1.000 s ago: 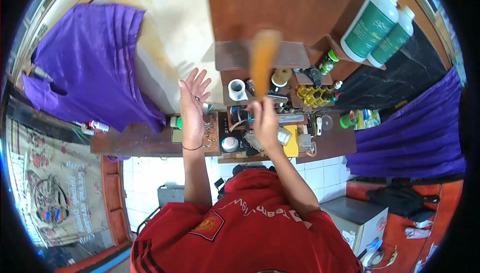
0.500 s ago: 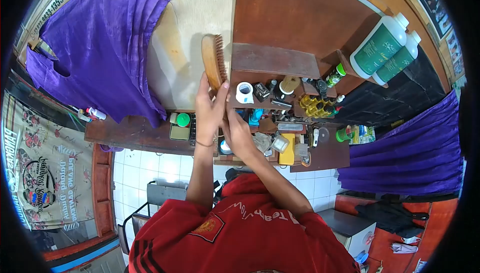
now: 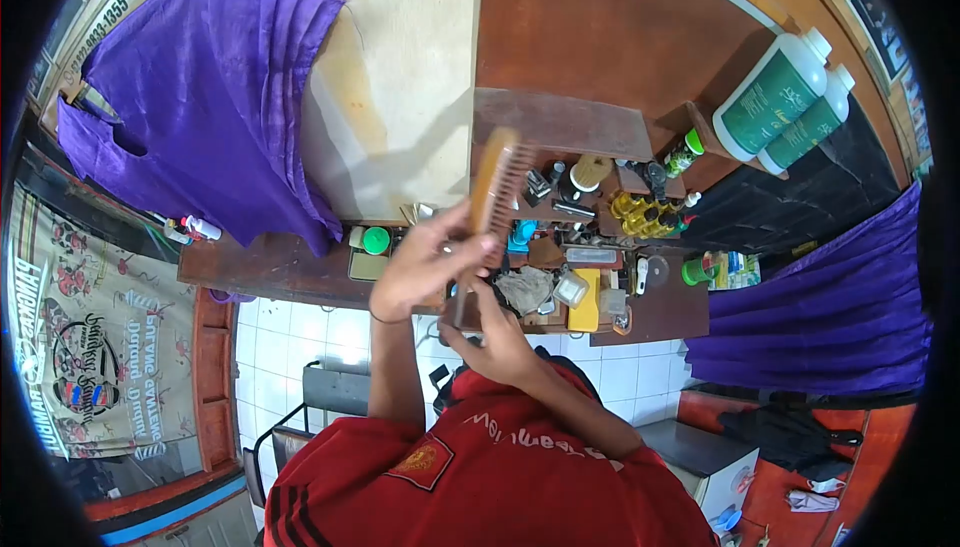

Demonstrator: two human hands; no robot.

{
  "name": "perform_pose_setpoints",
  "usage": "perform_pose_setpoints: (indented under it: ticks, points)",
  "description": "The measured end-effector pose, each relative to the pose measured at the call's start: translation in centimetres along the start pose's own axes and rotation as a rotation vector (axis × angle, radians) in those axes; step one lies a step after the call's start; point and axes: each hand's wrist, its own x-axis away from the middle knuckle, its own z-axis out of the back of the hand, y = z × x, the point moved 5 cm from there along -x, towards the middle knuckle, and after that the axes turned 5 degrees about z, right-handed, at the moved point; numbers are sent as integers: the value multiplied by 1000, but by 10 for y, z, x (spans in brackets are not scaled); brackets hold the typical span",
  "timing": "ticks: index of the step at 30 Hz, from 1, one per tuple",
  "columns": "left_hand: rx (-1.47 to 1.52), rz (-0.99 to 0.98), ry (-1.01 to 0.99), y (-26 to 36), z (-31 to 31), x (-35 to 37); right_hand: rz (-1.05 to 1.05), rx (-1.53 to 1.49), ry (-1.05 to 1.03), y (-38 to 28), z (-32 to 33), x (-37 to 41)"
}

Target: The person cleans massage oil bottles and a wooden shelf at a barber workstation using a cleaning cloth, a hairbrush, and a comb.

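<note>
Cluttered counter (image 3: 280, 272) bhd, L fingers (image 3: 470, 252) round tilted brush (image 3: 489, 187), R fingers (image 3: 490, 312) just below

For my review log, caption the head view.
Left hand on a long, orange-brown wooden bristle brush, right hand close below.

Brush (image 3: 490, 187) now tilted right, previously left.

Everything is brightly lit. A soft grey shadow is cast on the pale board (image 3: 400, 57), left of the wooden brush (image 3: 491, 187). The brush is a bit smeared. Below it, light is bounced off white floor tiles (image 3: 268, 337). Far from it, lines are bent and corners blacked out.
</note>
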Motion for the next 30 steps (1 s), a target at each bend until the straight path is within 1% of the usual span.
perform_pose_setpoints:
  ticks: [1, 2, 3, 4, 5, 6, 7, 8, 9, 10, 11, 12, 13, 14, 15, 16, 17, 18, 19, 20, 21, 23, 24, 25, 26, 27, 28, 29, 30]
  points:
    - [6, 30, -34, 3, -11, 1, -20, -105, 54, 5, -1, 5]
    - [20, 210, -24, 3, -19, 5, -46, -123, 86, 8, 6, 8]
    - [12, 92, -3, -1, -25, -2, -72, -139, 116, 7, 15, 11]
    - [3, -32, 21, 5, -31, -9, -164, -230, 228, 3, 25, 6]
    - [18, -12, 49, 10, -33, -8, -253, -170, 301, -12, 46, 5]
    - [22, -66, 110, 3, -31, -14, -281, -346, 429, -21, 63, -1]
    - [23, -119, 174, 0, -28, -19, -235, -240, 490, -32, 82, -8]
    - [-97, -123, 307, 1, -22, -22, -154, -96, 524, -17, 104, -3]
    - [-189, -171, 447, 4, -15, -25, -76, -109, 625, -27, 115, -7]
    - [-285, -217, 586, 5, -8, -29, -58, -134, 759, -35, 123, -13]
    - [-313, -266, 657, 6, -2, -36, -98, -199, 811, -37, 130, -16]
    - [-314, -285, 715, 3, 4, -44, -166, -165, 852, -39, 132, -21]
    - [-312, -312, 760, 2, 6, -51, -236, -170, 721, -30, 129, -24]
    - [-237, -245, 728, -3, 8, -57, -301, -171, 599, -22, 127, -24]
    - [-182, -284, 695, -15, 11, -64, -382, -170, 491, -32, 110, -33]
    - [-126, -323, 661, -28, 15, -72, -445, -210, 319, -27, 94, -37]
    - [-142, -221, 642, -19, 13, -68, -492, -274, 215, -44, 75, -44]
    - [-93, -180, 624, -21, 16, -64, -470, -394, 102, -50, 62, -51]
    - [-41, -140, 611, -24, 19, -64, -439, -379, 139, -51, 67, -54]
    - [165, -226, 574, -39, 21, -71, -409, -361, 171, -52, 72, -56]
    - [168, -225, 561, -36, 19, -71, -408, -230, 225, -48, 89, -51]
    - [141, -155, 574, -28, 19, -66, -440, -151, 356, -38, 135, -29]
    - [67, -152, 540, -27, 21, -65, -423, -114, 464, -40, 156, -15]
    - [75, -151, 557, -24, 22, -64, -423, -101, 592, -44, 173, -3]
    - [52, -153, 556, -20, 20, -65, -349, -2, 653, -42, 192, 11]
    - [23, -149, 545, -19, 18, -65, -373, 21, 762, -54, 196, 11]
    - [29, -190, 557, -20, 20, -66, -351, 4, 785, -55, 194, 8]
    - [23, -191, 547, -18, 21, -67, -320, -13, 816, -56, 191, 4]
    - [9, -151, 550, -17, 22, -68, -362, 114, 758, -56, 181, -8]
